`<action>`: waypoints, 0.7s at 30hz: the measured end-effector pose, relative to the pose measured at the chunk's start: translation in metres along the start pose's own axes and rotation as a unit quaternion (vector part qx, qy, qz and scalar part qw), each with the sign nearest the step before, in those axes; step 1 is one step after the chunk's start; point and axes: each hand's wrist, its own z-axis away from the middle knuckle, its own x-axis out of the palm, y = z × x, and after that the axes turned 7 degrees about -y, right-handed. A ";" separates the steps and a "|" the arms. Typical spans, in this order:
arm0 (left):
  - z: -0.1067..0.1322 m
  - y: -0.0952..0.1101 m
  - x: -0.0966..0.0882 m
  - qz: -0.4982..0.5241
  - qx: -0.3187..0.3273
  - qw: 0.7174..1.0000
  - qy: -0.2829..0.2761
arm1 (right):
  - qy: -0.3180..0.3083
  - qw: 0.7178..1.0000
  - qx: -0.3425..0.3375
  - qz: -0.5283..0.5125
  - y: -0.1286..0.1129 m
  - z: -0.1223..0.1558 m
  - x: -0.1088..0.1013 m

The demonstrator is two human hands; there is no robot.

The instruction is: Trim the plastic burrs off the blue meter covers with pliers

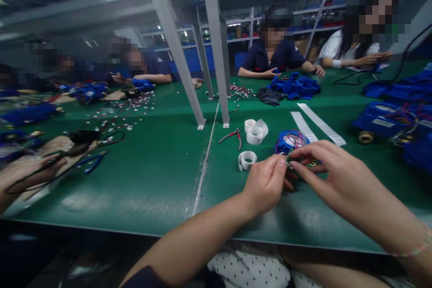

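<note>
Green table (151, 162): white rolls (254, 135) and red-handled pliers (229, 136) lie beyond the left grip (265, 182).
Small green part (289, 160): where both grips meet, just in front of the wired blue unit (284, 145); long axis too small to tell.
Left grip: thumb and fingers pinched on the part.
Right grip (339, 168): thumb and index nearly together at its right side; hold cannot be told.
Nearer grip: neither.

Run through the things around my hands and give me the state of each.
Left hand: closed, pinching a small green part.
Right hand: fingertips at that part.
Red-handled metal pliers: handles spread.
Nearest white ring-shaped roll: partly unwound.
Two long white strips: lying unrolled.
Round blue housing: wires showing.
</note>
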 end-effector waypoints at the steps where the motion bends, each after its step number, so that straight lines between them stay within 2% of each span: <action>1: -0.001 -0.001 -0.001 0.001 0.002 1.000 -0.005 | -0.006 1.000 -0.002 -0.013 0.004 -0.001 -0.001; 5: -0.005 -0.006 -0.001 0.033 -0.004 0.999 -0.020 | -0.052 0.998 0.023 -0.042 0.011 -0.007 -0.008; 9: -0.008 -0.007 0.001 0.120 -0.033 0.992 -0.011 | -0.073 0.996 0.016 -0.048 0.010 -0.008 -0.016; 11: -0.010 -0.006 0.001 0.163 -0.054 0.985 -0.005 | -0.056 0.994 0.018 -0.094 0.011 0.000 -0.018; 14: -0.013 -0.004 0.000 0.203 -0.074 0.976 -0.008 | 0.033 0.980 0.051 -0.188 0.009 0.030 -0.019; 17: -0.014 -0.004 0.000 0.208 -0.079 0.975 -0.007 | 0.143 0.936 0.122 -0.298 0.005 0.078 -0.022; 21: -0.013 -0.005 0.001 0.200 -0.082 0.976 0.000 | 0.292 0.828 0.249 -0.408 0.011 0.140 -0.036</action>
